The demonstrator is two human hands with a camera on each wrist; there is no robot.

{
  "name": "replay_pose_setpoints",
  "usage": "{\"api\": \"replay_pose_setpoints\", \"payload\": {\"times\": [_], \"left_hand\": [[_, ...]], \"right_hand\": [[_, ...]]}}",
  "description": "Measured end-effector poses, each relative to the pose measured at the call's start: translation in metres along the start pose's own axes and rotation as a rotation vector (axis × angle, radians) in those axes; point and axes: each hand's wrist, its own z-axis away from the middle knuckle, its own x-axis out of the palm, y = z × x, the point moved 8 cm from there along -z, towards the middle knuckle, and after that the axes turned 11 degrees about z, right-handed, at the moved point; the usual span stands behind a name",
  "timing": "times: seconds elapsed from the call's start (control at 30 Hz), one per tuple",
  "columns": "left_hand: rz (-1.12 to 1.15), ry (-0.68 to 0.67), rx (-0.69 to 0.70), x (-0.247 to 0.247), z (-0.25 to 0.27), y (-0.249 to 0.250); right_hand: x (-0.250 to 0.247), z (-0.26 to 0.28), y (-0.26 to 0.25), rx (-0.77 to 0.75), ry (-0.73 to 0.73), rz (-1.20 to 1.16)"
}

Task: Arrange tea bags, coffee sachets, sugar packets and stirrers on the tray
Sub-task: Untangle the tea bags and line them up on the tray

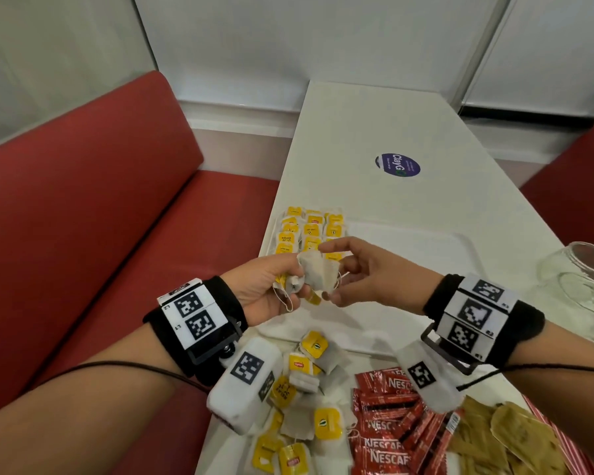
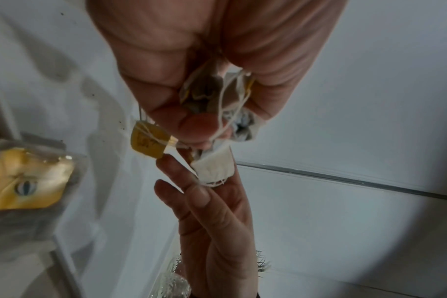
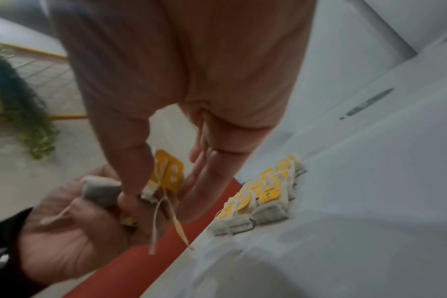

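A bunch of papery tea bags (image 1: 318,275) with tangled strings is held above the white tray (image 1: 426,241): the left hand (image 1: 264,289) curls around them, the right hand (image 1: 364,272) pinches one bag. Rows of yellow-tagged bags (image 1: 309,231) fill the tray's left end. The tray sits on a smooth white table (image 1: 374,132) between red padded benches (image 1: 100,207).

Both forearms are bare, with no sleeves. The left wrist (image 1: 199,325) wears a wide black band carrying a white plate printed with black square-code markers, at 9 o'clock in the head view. A white padded camera block (image 1: 246,383) with its own code marker hangs below it on a screw mount. The right wrist (image 1: 480,320), at 3 o'clock, wears the same black band, white marker plate and black bracket, with a second white marked block (image 1: 426,382). A thin black cable (image 1: 110,366) trails along each forearm.
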Motion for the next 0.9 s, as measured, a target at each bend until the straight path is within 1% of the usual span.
{"api": "replay_pose_setpoints", "payload": {"times": [0.13, 0.2, 0.3, 0.4, 0.53, 0.7, 0.8, 0.9], "left_hand": [[0.007, 0.034, -0.002, -0.003, 0.002, -0.004], [-0.003, 0.039, -0.008, -0.003, 0.003, -0.007], [-0.004, 0.033, -0.021, -0.002, 0.006, -0.012], [-0.031, 0.005, -0.051, 0.002, 0.009, -0.017], [-0.076, -0.019, -0.069, 0.007, 0.014, -0.023], [-0.094, -0.035, -0.083, 0.008, 0.017, -0.027], [-0.108, -0.048, -0.091, 0.008, 0.018, -0.028], [-0.129, -0.067, -0.098, 0.008, 0.02, -0.029]], "right_hand": [[-0.005, 0.011, -0.008, -0.086, 0.139, -0.085], [-0.007, 0.017, -0.014, -0.142, 0.158, -0.073], [-0.005, 0.029, -0.022, -0.19, 0.119, 0.077], [-0.004, 0.037, -0.03, -0.267, 0.141, 0.27], [0.001, 0.039, -0.038, -0.32, 0.131, 0.374], [0.007, 0.044, -0.055, -0.41, 0.16, 0.609], [0.009, 0.042, -0.057, -0.404, 0.155, 0.701], [0.011, 0.043, -0.057, -0.385, 0.101, 0.745]]}}
